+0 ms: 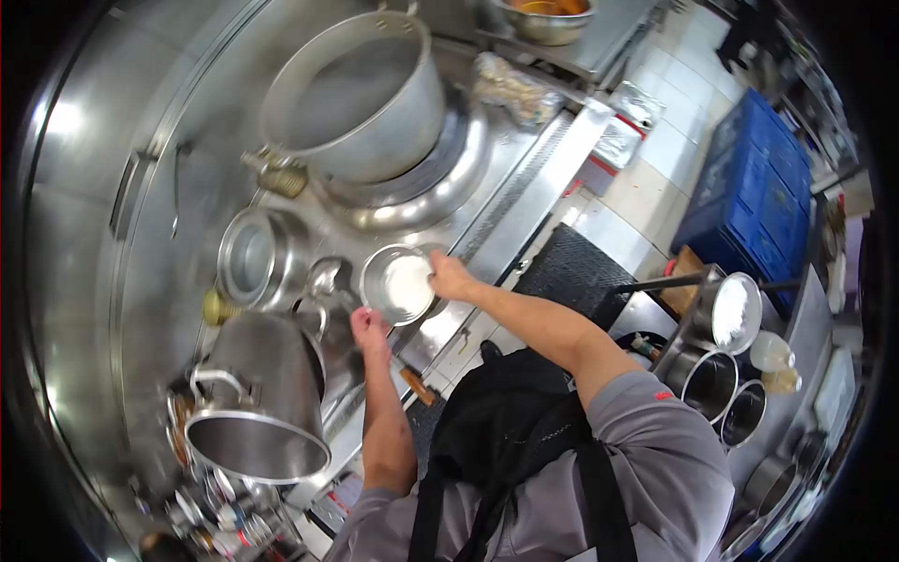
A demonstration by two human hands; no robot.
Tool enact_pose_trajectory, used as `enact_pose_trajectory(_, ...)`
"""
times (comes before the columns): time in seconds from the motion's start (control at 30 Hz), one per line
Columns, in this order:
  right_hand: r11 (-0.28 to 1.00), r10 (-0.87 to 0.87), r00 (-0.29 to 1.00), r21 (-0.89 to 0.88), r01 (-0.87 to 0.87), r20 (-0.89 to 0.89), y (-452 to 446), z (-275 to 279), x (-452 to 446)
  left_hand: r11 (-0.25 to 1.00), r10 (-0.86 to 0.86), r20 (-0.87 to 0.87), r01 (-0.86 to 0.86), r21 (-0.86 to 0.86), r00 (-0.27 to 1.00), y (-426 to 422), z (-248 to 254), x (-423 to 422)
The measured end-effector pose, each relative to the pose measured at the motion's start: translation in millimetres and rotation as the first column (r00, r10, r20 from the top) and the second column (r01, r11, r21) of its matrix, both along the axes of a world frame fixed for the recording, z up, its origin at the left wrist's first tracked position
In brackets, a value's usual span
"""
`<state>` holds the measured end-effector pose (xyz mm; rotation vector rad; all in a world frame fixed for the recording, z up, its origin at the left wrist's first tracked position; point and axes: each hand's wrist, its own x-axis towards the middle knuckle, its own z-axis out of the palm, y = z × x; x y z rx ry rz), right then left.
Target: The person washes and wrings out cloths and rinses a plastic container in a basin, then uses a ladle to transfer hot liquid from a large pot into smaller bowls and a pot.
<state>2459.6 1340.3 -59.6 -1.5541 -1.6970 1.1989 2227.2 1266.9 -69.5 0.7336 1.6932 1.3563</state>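
Note:
Between my hands is a round metal bowl point(375, 281) with something white point(412, 286) in it; I cannot tell whether that is powder or liquid. My right hand point(451, 277) is closed on the bowl's right rim. At the lower left rim my left hand point(369, 328) is closed, its fingertips pinching the edge. A ladle point(330, 277) lies just left of the bowl. Beyond it stands a smaller metal pot point(290, 258).
A large aluminium pot point(412, 112) sits on a round burner behind the bowl. Left of me, a tall steel pot point(267, 365) is tipped over. A blue crate point(749, 178) and a shelf with several pots point(709, 379) stand to the right, and a black mat point(576, 281) covers floor tiles.

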Motion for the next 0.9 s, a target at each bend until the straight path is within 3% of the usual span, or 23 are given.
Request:
enact_pose_trajectory(0.13,1.0,-0.002,0.998,-0.023,0.001,-0.058,-7,51,25,0.994,-0.105,-0.15,0.108,0.012,0.983,7,23,-8)
enact_pose_trajectory(0.23,0.996,-0.093,0.992,-0.008,0.093,-0.085,-17,80,50,0.982,-0.186,-0.169,0.188,0.0,0.968,10,73,25)
enact_pose_trajectory(0.3,0.978,-0.16,0.976,0.107,0.177,-0.15,-25,94,73,0.938,-0.308,-0.124,0.323,0.126,0.943,24,76,34)
enact_pose_trajectory(0.43,0.963,-0.27,0.956,-0.04,0.268,-0.115,-52,148,134,0.899,-0.41,-0.087,0.419,0.127,0.908,30,127,104)
enact_pose_trajectory(0.5,0.908,-0.412,0.885,-0.179,0.379,-0.217,-85,194,176,0.868,-0.467,-0.102,0.477,0.138,0.879,33,151,149)
enact_pose_trajectory(0.73,0.685,-0.706,0.633,-0.075,0.725,-0.317,-166,243,335,0.557,-0.81,-0.061,0.798,0.23,0.583,46,214,348)
enact_pose_trajectory(0.83,0.541,-0.806,0.509,-0.026,0.841,-0.301,-217,269,410,0.378,-0.904,-0.099,0.887,0.265,0.415,35,243,453)
enact_pose_trajectory(0.9,0.43,-0.871,0.438,0.087,0.899,-0.223,-252,269,464,0.172,-0.973,-0.094,0.935,0.309,0.21,21,261,524)
